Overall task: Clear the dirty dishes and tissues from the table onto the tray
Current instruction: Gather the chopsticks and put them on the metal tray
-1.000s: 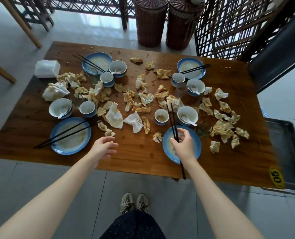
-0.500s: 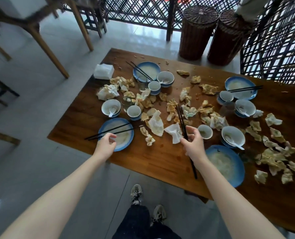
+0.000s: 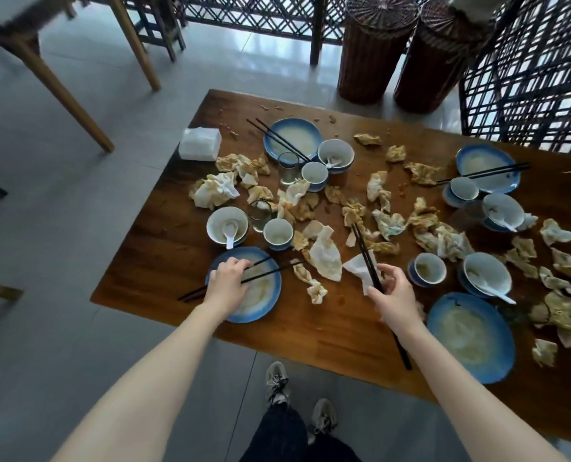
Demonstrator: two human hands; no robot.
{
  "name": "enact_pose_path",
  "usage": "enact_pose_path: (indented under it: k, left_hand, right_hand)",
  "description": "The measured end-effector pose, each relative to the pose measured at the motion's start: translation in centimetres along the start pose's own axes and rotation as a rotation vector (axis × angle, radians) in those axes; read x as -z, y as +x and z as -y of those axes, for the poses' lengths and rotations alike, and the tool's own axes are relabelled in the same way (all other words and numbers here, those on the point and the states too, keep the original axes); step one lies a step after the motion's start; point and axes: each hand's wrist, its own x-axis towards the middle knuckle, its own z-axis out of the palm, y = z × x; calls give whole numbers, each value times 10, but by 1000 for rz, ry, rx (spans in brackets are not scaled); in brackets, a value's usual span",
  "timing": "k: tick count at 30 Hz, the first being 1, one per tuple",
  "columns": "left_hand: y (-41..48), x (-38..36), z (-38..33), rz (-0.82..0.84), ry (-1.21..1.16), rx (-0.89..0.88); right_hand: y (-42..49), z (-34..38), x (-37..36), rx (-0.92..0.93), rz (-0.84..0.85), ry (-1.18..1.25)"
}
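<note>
My right hand (image 3: pixel 392 296) grips a pair of black chopsticks (image 3: pixel 364 253) above the wooden table (image 3: pixel 344 331), near a white tissue (image 3: pixel 357 268). My left hand (image 3: pixel 227 281) lies over the near-left blue plate (image 3: pixel 264 298) and closes its fingers on a second pair of black chopsticks (image 3: pixel 270 270) lying across that plate. Several blue plates, white bowls with spoons, small cups and glasses stand on the table. Many crumpled, stained tissues (image 3: pixel 324 258) are scattered among them. A blue plate (image 3: pixel 470 338) lies at the near right. No tray is in view.
A white tissue pack (image 3: pixel 200 144) sits at the table's far-left corner. Two wicker baskets (image 3: pixel 377 45) stand behind the table beside a dark lattice screen (image 3: pixel 527 71). Wooden chair legs (image 3: pixel 60 88) stand on the grey floor at left. My shoes (image 3: pixel 297 401) show below the table edge.
My right hand lifted the chopsticks off the near-right plate and carried them left. My left hand reached onto the near-left plate and closed on its chopsticks. My view swung left.
</note>
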Motion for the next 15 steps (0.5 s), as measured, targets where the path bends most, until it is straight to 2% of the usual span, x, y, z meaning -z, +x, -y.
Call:
enact_pose_path:
  k: [4, 8, 12, 15]
  left_hand:
    - [7, -3, 4, 16, -42, -24]
    - [13, 0, 6, 102, -119, -75]
    - [14, 14, -1, 284, -283, -173]
    - [20, 36, -17, 337, -455, -185]
  right_hand:
    - [-2, -3, 0, -27, -53, -22]
    - [-4, -5, -4, -57, -86, -23]
    - [-3, -1, -9, -81, -89, 4]
    - [2, 6, -13, -75, -79, 17]
